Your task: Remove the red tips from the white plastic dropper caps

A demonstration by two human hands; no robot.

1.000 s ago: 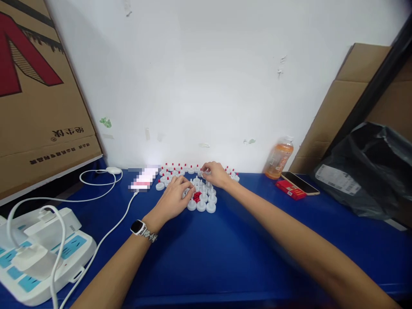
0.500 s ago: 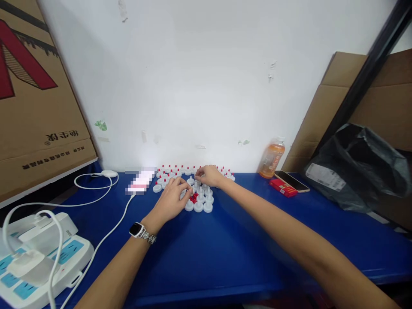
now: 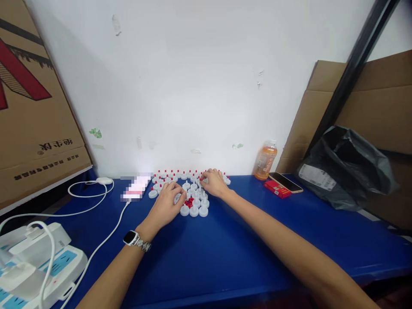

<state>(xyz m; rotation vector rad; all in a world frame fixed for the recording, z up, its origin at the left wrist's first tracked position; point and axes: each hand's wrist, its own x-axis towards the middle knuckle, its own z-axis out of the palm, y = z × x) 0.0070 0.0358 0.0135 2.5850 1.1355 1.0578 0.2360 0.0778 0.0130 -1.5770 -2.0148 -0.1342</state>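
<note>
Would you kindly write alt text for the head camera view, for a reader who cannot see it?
Two bare hands, left hand and right hand, rest among small white caps, some red-tipped, around a little pile of red pieces on a blue table. An orange drink bottle, phone and black bag lie to the right.

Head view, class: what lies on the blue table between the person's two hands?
In the head view, small white plastic caps and a little heap of red pieces lie between the left hand and right hand.
</note>
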